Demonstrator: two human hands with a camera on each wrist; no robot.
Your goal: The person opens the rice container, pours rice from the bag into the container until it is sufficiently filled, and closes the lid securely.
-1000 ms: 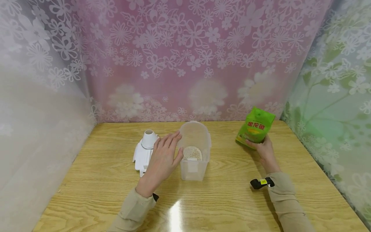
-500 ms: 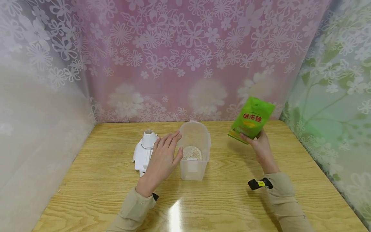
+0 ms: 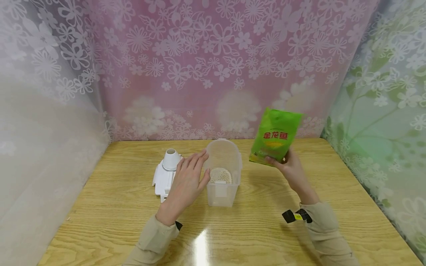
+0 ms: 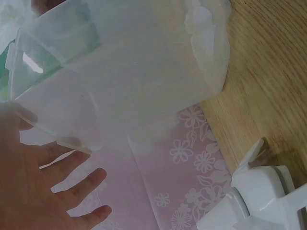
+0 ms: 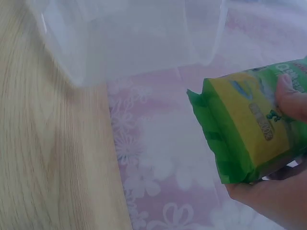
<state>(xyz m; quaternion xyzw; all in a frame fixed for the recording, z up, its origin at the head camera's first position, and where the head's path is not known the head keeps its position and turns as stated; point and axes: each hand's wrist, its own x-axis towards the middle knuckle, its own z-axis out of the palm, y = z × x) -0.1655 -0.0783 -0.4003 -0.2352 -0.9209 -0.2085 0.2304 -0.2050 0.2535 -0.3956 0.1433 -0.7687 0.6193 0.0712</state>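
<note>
A translucent plastic container (image 3: 223, 194) stands upright and uncovered on the table, with a layer of small pale grains (image 3: 220, 175) at its bottom. My left hand (image 3: 187, 183) is at the container's left rim, its fingers extended and spread, with thumb and forefinger right at the edge in the left wrist view. To the right of the container, my right hand (image 3: 293, 170) grips a green bag (image 3: 276, 135) by its lower part. The bag has red lettering and a yellow patch, and it is raised above the table, slightly tilted. Its thumb (image 5: 290, 98) lies across the printed front.
Left of the container lies a white plastic lid (image 3: 163, 181) with a cone-shaped cup (image 3: 171, 159) on top, partly hidden behind my left hand. Floral curtains (image 3: 213, 74) surround the wooden table (image 3: 133, 229) at the back and on both sides.
My right hand has lifted the green bag and carried it leftward, closer to the container. The left hand and the container have stayed in place.
</note>
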